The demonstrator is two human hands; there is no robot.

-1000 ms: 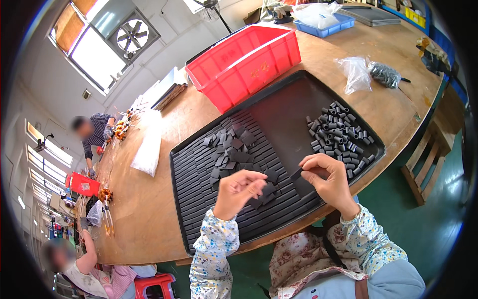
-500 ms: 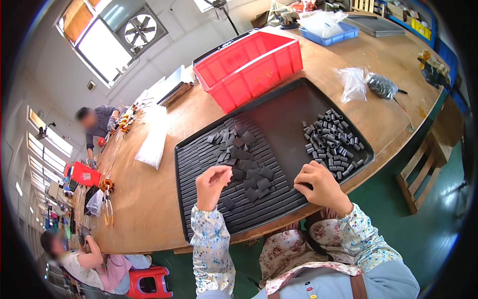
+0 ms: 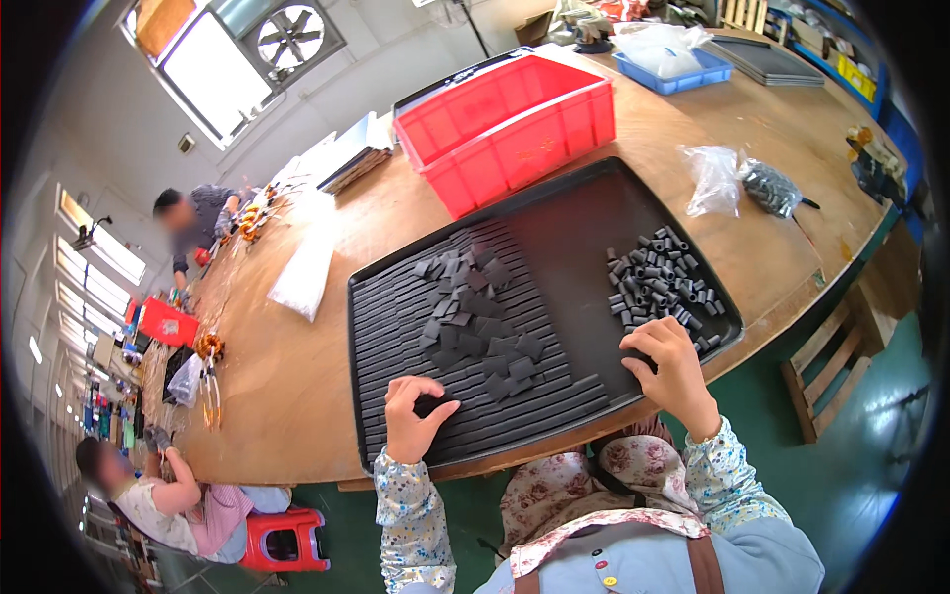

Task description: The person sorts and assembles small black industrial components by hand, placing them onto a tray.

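Observation:
A black tray (image 3: 584,223) holds rows of thin black strips (image 3: 396,327) on its left side. On those strips lies a loose heap of flat black square pieces (image 3: 485,327). Short black tubes (image 3: 658,272) are piled on the tray's right side. My left hand (image 3: 411,424), low over the strips, has its thumb and fingers closed around one black square piece (image 3: 428,403). At the near edge of the tube pile, my right hand (image 3: 673,364) is curled with thumb and fingertips close together; what it holds, if anything, is hidden.
Behind the tray stands a red crate (image 3: 505,124). A blue bin (image 3: 683,74) and clear plastic bags (image 3: 712,178) are at the far right. A white packet (image 3: 302,272) lies on the left of the wooden table (image 3: 257,376). Two people work along the left edge.
My left hand has come down onto the strips and closed on a loose square piece. My right hand has shifted right, toward the tubes. The whole view has turned slightly.

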